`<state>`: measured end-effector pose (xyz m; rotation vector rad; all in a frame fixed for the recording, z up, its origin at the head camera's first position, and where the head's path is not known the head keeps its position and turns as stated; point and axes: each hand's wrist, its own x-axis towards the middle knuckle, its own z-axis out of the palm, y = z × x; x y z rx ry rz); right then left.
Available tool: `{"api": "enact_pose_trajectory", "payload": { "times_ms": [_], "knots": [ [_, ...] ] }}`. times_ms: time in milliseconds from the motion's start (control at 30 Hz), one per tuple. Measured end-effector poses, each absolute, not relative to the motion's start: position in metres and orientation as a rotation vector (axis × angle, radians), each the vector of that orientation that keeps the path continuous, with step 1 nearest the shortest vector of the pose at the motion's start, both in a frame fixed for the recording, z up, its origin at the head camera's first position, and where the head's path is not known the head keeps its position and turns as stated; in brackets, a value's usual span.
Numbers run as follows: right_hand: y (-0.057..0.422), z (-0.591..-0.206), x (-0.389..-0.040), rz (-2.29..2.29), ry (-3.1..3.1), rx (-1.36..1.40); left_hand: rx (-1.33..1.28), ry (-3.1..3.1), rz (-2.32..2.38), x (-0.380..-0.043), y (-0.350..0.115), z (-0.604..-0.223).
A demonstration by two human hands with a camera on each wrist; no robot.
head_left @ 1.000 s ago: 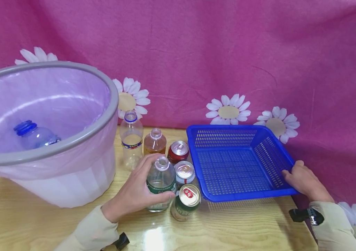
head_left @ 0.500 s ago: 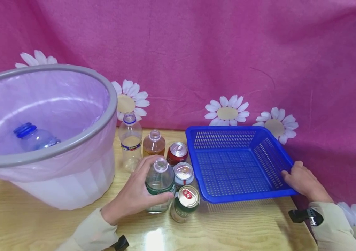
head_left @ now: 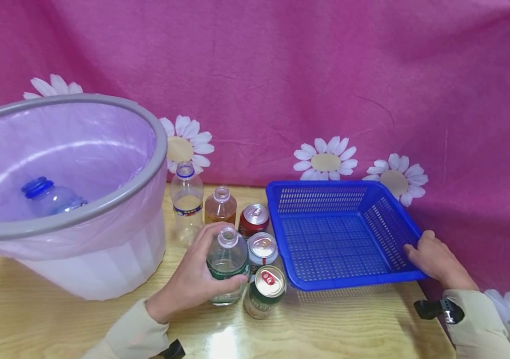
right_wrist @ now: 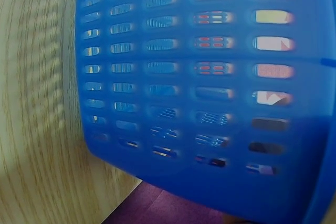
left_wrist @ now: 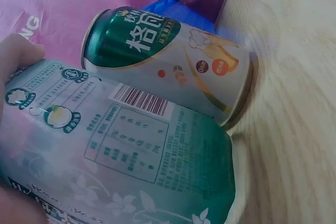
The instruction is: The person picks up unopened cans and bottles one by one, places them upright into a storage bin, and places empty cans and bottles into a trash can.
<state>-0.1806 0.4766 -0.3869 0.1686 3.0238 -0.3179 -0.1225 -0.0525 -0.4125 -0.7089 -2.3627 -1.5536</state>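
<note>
My left hand [head_left: 194,274] grips a clear, capless plastic bottle [head_left: 228,254] with a green label, thumb on its near side and fingers behind. In the left wrist view that bottle's label [left_wrist: 121,135] fills the foreground, right beside a green and white can [left_wrist: 168,61]. My right hand [head_left: 434,259] holds the right rim of a blue plastic basket [head_left: 345,284], whose inside holds nothing. Through the right wrist camera the basket's slotted side [right_wrist: 184,108] shows close up. Behind the gripped bottle stand a brownish bottle [head_left: 220,204] and a clear bottle with a blue neck ring [head_left: 186,199].
A red can [head_left: 255,219] and a white can [head_left: 262,247] stand between the bottles and the basket. At left, a white bin [head_left: 102,269] lined with a pinkish bag contains a blue-capped bottle [head_left: 53,194]. A pink flowered cloth [head_left: 255,89] hangs behind the wooden table [head_left: 318,329].
The left hand and its bottle have shifted very slightly left, the bottle's neck tilting a little that way. The view has moved slightly; the right hand keeps its hold on the basket.
</note>
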Motion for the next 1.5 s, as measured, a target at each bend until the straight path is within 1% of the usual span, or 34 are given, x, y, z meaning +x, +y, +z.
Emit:
{"api": "enact_pose_trajectory", "payload": {
  "times_ms": [167, 767, 1500],
  "knots": [
    [0.475, -0.383, -0.179, -0.31, 3.024, 0.164, -0.702, -2.352, -1.576, -0.119, -0.053, -0.408],
    [0.481, -0.382, -0.178, -0.301, 3.019, 0.157, -0.818, -2.295, -1.523, -0.115, -0.057, -0.384],
    [0.475, -0.38, -0.183, -0.293, 2.978, 0.144, -0.901, -2.265, -1.291, -0.104, -0.064, -0.346]
  ]
}}
